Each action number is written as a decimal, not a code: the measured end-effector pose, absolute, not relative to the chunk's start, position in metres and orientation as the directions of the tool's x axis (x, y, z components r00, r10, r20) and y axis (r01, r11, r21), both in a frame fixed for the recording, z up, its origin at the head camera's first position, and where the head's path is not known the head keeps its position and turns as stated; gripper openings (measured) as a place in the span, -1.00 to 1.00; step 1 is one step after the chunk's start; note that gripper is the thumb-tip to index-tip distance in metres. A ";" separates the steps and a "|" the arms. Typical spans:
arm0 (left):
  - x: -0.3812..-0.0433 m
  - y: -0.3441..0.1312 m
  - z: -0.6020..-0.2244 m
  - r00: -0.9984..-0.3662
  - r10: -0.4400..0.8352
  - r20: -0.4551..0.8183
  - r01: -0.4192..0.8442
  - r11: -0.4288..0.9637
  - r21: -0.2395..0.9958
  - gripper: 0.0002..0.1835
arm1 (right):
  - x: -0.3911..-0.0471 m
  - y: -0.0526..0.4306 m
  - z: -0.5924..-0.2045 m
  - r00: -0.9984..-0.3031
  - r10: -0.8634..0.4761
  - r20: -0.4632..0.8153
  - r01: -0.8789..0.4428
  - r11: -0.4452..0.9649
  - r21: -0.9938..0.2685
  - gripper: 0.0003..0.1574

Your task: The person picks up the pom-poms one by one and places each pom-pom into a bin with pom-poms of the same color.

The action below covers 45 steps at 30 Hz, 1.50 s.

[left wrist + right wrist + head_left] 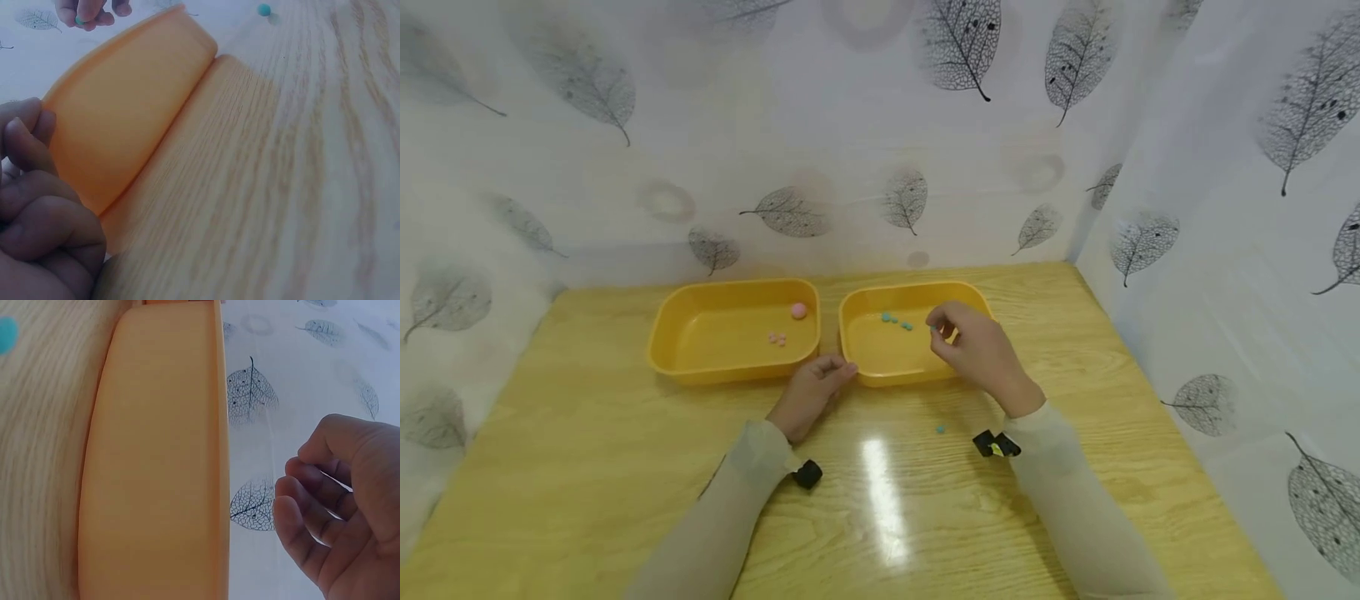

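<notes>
In the head view, my right hand (979, 346) is over the right part of a yellow tray (917, 377). Between its thumb and forefinger it pinches a small teal ball (80, 20), which shows in the left wrist view. Several more teal balls (886, 317) lie in a row on that tray's floor. My left hand (811, 393) grips the same tray's rim at the front left corner. The right wrist view shows the right hand (350, 506) with curled fingers beyond the tray's wall (156, 450); the ball is hidden there.
A second yellow tray (700, 375) stands to the left, holding a larger pink ball (798, 311) and several small pink balls (782, 338). One loose teal ball (940, 429) lies on the wooden table (587, 483) before the right tray. Leaf-print curtains (715, 150) border the table.
</notes>
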State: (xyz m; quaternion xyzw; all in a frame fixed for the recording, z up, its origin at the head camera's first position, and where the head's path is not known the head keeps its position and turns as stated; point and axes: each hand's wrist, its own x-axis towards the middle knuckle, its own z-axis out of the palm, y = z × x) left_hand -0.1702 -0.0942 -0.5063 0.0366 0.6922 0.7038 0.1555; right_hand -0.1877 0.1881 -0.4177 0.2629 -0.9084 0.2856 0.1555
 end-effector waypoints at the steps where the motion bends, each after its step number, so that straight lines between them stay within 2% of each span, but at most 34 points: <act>1: -0.171 -0.094 -0.506 -0.949 0.272 -0.157 -0.161 0.008 0.987 -0.62 | -0.190 0.190 -0.417 -0.817 -0.381 0.433 -0.560 0.701 -0.441 -0.87; 8: -0.175 -0.094 -0.502 -0.950 0.267 -0.159 -0.161 0.015 0.987 -0.61 | -0.217 0.194 -0.395 -0.850 -0.377 0.367 -0.517 0.728 -0.450 -0.90; 13: -0.175 -0.097 -0.500 -0.951 0.261 -0.163 -0.165 0.014 0.986 -0.66 | -0.244 0.191 -0.375 -0.878 -0.425 0.220 -0.479 0.780 -0.403 -0.83; 17: -0.175 -0.098 -0.503 -0.953 0.254 -0.167 -0.168 0.015 0.986 -0.66 | -0.266 0.184 -0.364 -0.874 -0.475 0.102 -0.478 0.803 -0.357 -0.79; 23: -0.174 -0.098 -0.507 -0.953 0.250 -0.171 -0.172 0.016 0.985 -0.70 | -0.295 0.174 -0.364 -0.822 -0.566 -0.071 -0.531 0.805 -0.263 -0.82; 28: -0.172 -0.096 -0.507 -0.952 0.252 -0.173 -0.174 0.018 0.985 -0.69 | -0.308 0.163 -0.371 -0.686 -0.675 -0.272 -0.642 0.737 -0.210 -0.88; 31: -0.170 -0.095 -0.506 -0.952 0.254 -0.169 -0.170 0.019 0.985 -0.69 | -0.310 0.157 -0.374 -0.627 -0.688 -0.364 -0.660 0.718 -0.220 -0.76; 34: -0.170 -0.094 -0.506 -0.952 0.255 -0.168 -0.167 0.024 0.986 -0.68 | -0.311 0.151 -0.377 -0.631 -0.649 -0.424 -0.638 0.746 -0.192 -0.58; 37: -0.170 -0.094 -0.507 -0.951 0.257 -0.170 -0.169 0.027 0.985 -0.69 | -0.312 0.146 -0.382 -0.639 -0.605 -0.475 -0.619 0.771 -0.149 -0.48; 45: -0.171 -0.094 -0.506 -0.949 0.257 -0.181 -0.179 0.029 0.983 -0.73 | -0.312 0.133 -0.393 -0.657 -0.586 -0.474 -0.622 0.777 -0.099 -0.42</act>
